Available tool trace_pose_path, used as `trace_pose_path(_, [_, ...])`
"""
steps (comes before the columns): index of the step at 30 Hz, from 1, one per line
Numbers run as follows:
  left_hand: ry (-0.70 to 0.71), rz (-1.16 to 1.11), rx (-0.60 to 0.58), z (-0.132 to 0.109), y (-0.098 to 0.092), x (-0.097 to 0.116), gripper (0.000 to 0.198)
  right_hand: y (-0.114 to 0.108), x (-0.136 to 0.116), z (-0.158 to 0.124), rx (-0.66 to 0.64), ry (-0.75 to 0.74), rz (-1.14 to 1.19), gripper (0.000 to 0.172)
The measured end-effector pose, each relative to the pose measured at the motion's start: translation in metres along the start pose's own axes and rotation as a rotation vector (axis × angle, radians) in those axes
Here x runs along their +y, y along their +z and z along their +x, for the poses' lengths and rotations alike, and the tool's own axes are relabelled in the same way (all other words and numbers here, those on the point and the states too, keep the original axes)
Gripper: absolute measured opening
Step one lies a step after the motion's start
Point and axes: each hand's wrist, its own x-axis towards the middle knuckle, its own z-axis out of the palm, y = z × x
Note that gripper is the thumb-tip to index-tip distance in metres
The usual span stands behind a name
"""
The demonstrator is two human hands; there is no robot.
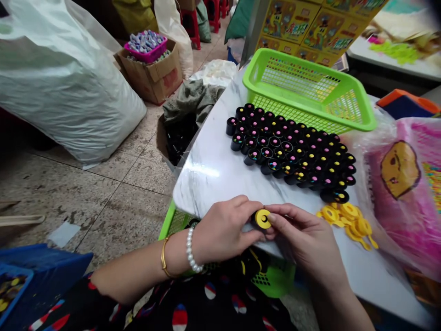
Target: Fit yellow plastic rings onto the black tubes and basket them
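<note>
My left hand (pixel 229 227) grips a small black cylindrical cup near the table's front edge. A round yellow cap (pixel 262 219) with a hole in its middle sits at the cup's top. Thumb and fingers of my right hand (pixel 303 230) are closed on the cap's right edge. Beyond both hands stands a tight group of black cups (pixel 292 147), upright, with pink or yellow dots in their centres. To the right of my right hand lies a pile of yellow caps (pixel 351 223) with short tabs. The hidden sides of the held cup do not show.
A green basket (pixel 310 101) stands behind the cups on the marble-patterned table (pixel 203 184). On the right is a pink plastic bag (pixel 396 193). An open box with dark pieces (pixel 181 138) adjoins the table's left edge. A large white sack (pixel 69 82) fills the far left.
</note>
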Motion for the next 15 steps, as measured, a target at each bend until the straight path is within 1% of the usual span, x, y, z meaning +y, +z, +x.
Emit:
trace_pose_path(3, [-0.003,-0.021,-0.033,-0.0003,-0.0039,0.0026,0.034,0.0017,-0.002,-0.0015,-0.002,-0.019,-0.026,0.024])
trace_pose_path(7, [-0.036,-0.047,-0.013,-0.0014,-0.0015,0.0018,0.027,0.0046,-0.0035,-0.0044,0.027,-0.065,-0.034,0.019])
trace_pose_path(11, [-0.084,-0.057,0.0,-0.0018,0.0025,0.0,0.024,0.0051,-0.0013,-0.0055,0.04,-0.049,-0.049,0.019])
trace_pose_path(15, [-0.084,-0.06,0.011,-0.0014,0.0026,-0.0001,0.022,0.0043,0.0012,-0.005,0.035,-0.042,-0.05,0.019])
